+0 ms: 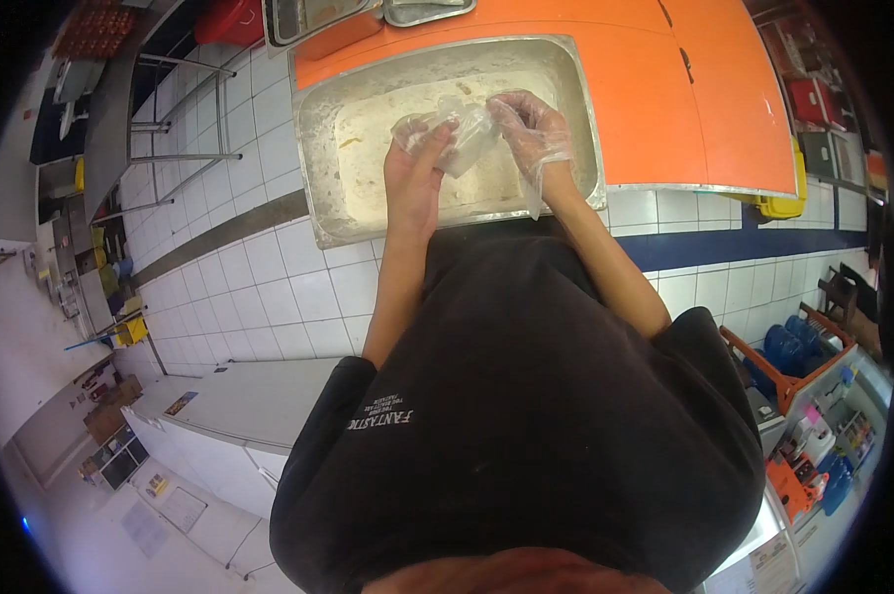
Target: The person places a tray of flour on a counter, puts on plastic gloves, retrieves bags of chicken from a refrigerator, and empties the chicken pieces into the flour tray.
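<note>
A crumpled clear plastic glove (470,139) is stretched between my hands, above a large metal pan (316,188) dusted inside with pale powder. My left hand (417,173) is bare and closed on the plastic, its thumb pressed over it. On my right hand (534,131) there is another clear plastic glove, loose at the wrist. The right fingers are pinched together at the other side of the held glove. Folds of plastic partly hide the fingertips of both hands.
An orange table (645,109) extends right of the pan. Smaller metal trays (422,12) stand beyond it. A metal-legged table (120,129) is at the left, a white chest-like unit (239,406) behind. Tiled floor (279,267) lies between.
</note>
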Action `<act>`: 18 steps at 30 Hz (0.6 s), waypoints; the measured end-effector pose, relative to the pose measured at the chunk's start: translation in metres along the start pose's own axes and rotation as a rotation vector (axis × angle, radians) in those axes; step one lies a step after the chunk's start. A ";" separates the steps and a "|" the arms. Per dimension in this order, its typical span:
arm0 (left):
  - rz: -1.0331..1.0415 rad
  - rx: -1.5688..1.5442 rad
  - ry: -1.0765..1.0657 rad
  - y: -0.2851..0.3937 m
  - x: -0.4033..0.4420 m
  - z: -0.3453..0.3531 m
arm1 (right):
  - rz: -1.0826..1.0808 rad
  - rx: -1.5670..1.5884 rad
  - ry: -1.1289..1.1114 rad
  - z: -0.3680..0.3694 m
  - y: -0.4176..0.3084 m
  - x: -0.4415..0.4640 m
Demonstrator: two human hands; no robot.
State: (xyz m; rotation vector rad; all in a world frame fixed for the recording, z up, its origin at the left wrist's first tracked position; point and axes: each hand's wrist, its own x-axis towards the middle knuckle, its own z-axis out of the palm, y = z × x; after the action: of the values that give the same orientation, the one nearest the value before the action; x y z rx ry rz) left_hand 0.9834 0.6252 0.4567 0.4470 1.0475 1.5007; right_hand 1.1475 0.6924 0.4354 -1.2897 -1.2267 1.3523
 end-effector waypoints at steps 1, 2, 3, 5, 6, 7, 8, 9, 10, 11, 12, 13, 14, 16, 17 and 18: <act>-0.006 -0.031 -0.008 0.000 0.001 -0.001 | 0.000 0.001 -0.001 0.000 0.003 0.001; -0.012 -0.061 -0.016 0.001 0.001 -0.002 | -0.003 0.018 0.002 0.000 0.008 0.003; -0.012 -0.061 -0.017 0.001 0.001 -0.002 | -0.007 0.036 0.004 -0.001 0.010 0.004; 0.002 -0.066 -0.024 0.002 -0.001 -0.002 | 0.012 0.020 0.008 -0.002 0.013 0.004; 0.004 -0.065 -0.024 0.002 -0.001 -0.002 | 0.029 0.003 0.012 -0.002 0.010 0.004; 0.014 -0.040 -0.040 0.002 -0.001 -0.002 | 0.028 0.004 0.011 -0.002 0.006 0.003; 0.024 -0.016 -0.057 0.002 -0.001 -0.002 | 0.060 -0.019 0.000 -0.003 0.002 0.001; 0.025 -0.016 -0.058 0.003 -0.002 0.000 | 0.092 -0.041 -0.011 -0.004 -0.002 0.000; 0.033 0.019 -0.066 0.004 -0.003 0.002 | 0.091 -0.040 -0.011 -0.004 -0.001 0.001; 0.041 0.054 -0.074 0.006 -0.004 0.003 | 0.076 -0.042 -0.014 -0.004 0.003 0.001; 0.042 0.056 -0.076 0.008 -0.003 0.004 | 0.061 -0.043 -0.017 -0.004 0.007 0.003; 0.004 0.044 -0.074 0.011 -0.004 0.004 | 0.060 -0.041 -0.016 -0.004 0.014 0.004; -0.034 0.031 -0.072 0.013 -0.004 0.004 | -0.018 -0.072 0.032 -0.003 0.022 0.006; -0.059 -0.198 -0.173 0.014 -0.003 0.000 | -0.099 -0.100 0.081 -0.001 0.022 0.007; -0.086 -0.429 -0.271 0.013 -0.003 -0.003 | -0.098 -0.107 0.163 0.001 0.022 0.006; -0.085 -0.428 -0.272 0.011 -0.002 -0.004 | -0.098 -0.113 0.245 0.002 0.019 0.004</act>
State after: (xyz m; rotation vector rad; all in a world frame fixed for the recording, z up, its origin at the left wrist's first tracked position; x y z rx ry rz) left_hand 0.9746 0.6228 0.4640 0.2875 0.5077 1.4889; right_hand 1.1458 0.6939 0.4160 -1.4093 -1.1911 1.0338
